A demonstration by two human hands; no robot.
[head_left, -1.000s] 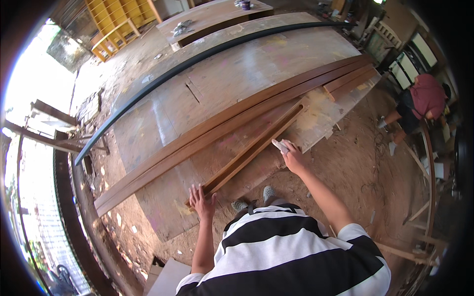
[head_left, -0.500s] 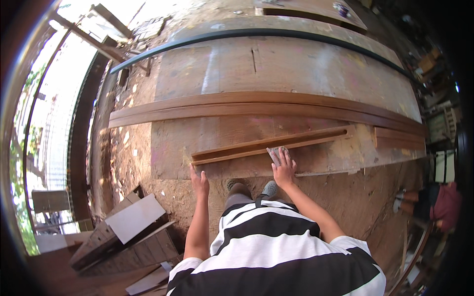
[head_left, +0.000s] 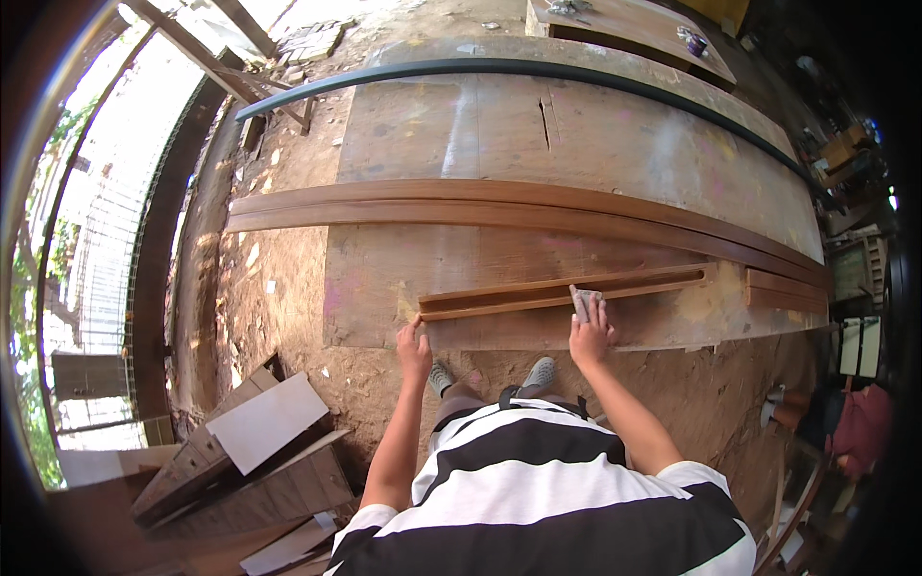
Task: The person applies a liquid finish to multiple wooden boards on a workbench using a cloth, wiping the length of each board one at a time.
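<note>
A short brown wooden strip with a long groove lies slantwise near the table's front edge. At its left end, the fingers of my left hand are closed in on the tip of the wood. My right hand grips a grey piece of sandpaper and holds it against the strip's near side, right of the middle. Behind the strip, two long brown mouldings run side by side across the table.
A dark blue-grey bar spans the table's far part. A short brown board lies at the right edge. Stacked planks and panels stand on the ground at lower left. Another person is at the far right.
The whole view has shifted, moving the table rightward in the picture. My left fingers are more curled at the strip's end. My right hand still has the sandpaper against the strip.
</note>
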